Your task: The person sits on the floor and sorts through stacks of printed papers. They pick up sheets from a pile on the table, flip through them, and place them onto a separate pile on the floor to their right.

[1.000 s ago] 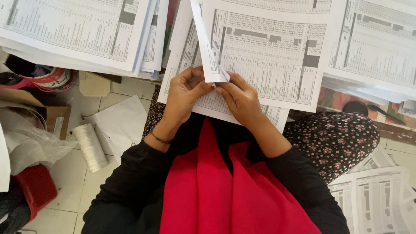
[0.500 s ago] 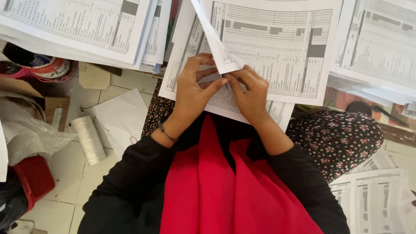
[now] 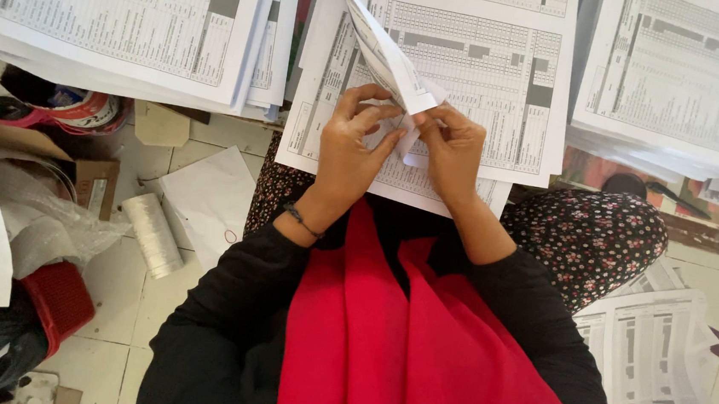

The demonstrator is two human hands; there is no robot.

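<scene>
Folded printed sheet between both hands

**Count of what we see from the head view**

We count two hands at work: left hand and right hand, both pinching one folded sheet. We note three stacks of printed table sheets along the top: left stack, middle stack, right stack. One more loose pile of printed sheets lies on the floor. One spool of white thread. One red basket. One cardboard box. One bracelet, on the left wrist.
</scene>
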